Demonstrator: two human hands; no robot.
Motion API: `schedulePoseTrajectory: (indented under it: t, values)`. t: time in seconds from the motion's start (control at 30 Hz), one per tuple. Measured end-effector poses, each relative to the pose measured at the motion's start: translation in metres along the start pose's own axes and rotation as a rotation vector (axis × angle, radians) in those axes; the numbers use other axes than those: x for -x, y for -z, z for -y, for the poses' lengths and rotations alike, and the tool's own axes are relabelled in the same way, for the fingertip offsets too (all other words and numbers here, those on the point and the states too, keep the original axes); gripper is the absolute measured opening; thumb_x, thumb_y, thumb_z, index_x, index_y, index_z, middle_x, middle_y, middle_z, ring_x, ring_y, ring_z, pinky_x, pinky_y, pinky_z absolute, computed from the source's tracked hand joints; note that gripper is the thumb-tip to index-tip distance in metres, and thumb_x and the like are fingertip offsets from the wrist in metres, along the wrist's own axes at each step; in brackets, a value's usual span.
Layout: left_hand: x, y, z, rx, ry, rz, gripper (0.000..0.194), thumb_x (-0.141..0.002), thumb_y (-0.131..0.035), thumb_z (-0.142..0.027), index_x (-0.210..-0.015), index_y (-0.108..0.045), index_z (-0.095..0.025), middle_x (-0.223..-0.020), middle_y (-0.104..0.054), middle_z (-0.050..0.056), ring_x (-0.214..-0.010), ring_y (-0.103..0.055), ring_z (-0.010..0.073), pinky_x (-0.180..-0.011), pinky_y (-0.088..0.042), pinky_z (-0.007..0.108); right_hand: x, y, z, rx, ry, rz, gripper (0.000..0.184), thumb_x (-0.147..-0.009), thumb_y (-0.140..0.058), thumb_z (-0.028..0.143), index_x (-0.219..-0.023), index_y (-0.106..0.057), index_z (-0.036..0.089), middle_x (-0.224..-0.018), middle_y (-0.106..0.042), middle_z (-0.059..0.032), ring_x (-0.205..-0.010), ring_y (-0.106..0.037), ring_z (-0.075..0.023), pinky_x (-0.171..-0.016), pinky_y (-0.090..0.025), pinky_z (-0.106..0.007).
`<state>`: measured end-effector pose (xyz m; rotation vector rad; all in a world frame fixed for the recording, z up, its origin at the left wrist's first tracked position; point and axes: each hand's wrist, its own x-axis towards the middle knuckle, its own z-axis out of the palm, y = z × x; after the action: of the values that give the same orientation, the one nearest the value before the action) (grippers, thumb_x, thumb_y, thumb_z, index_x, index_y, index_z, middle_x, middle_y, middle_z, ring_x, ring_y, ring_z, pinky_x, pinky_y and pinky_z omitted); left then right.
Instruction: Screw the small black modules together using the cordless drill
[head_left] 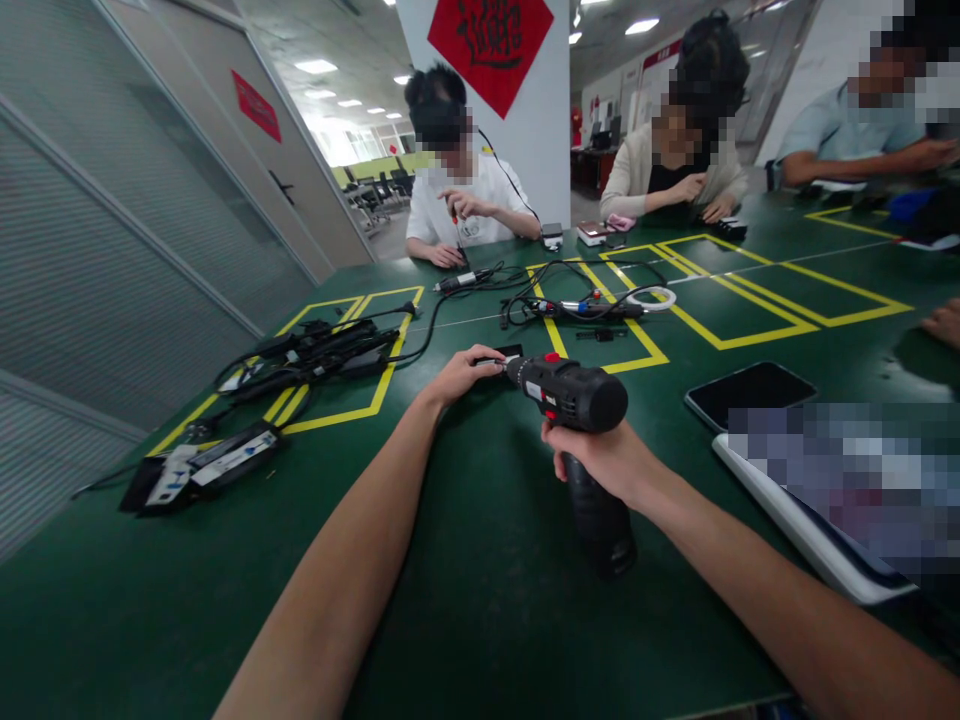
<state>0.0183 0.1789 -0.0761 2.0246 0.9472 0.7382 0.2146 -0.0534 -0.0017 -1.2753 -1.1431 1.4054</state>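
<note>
My right hand (pixel 600 462) is wrapped round the grip of a black cordless drill (pixel 574 392) with red buttons, its battery base hanging above the green table. The drill points left and away from me. At its front end, my left hand (pixel 466 376) has its fingers closed at a small black part (pixel 513 351), close to the drill's bit. The fingers and the drill hide most of that part, so its kind does not show. Whether the bit touches it I cannot tell.
Bundled black cables and adapters (pixel 330 345) lie at left, near a black taped item (pixel 202 465). Beyond my hands is a corded electric screwdriver (pixel 577 308). A phone (pixel 750 392) and a white-edged tablet-like device (pixel 810 530) lie at right. Several people sit around the table.
</note>
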Motion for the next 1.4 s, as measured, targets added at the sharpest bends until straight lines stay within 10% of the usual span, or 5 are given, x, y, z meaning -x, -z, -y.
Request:
schedulePoseTrajectory:
  t: [1.4]
  values:
    - [0.0008,-0.0007,-0.0037,0.008,-0.014,-0.006,0.034,-0.072,-0.069,-0.042,-0.099,-0.073,-0.023,-0.112,-0.065,0.006,-0.11,-0.057,0.0237,-0.105,-0.038,0.039,0.0,0.0014,-0.0025,0.022,0.026,0.022,0.006,-0.071,-0.06,0.02,-0.076,-0.057,0.018,-0.055,-0.057,0.001,-0.048,-0.056,-0.0143,-0.05,-0.041,-0.028]
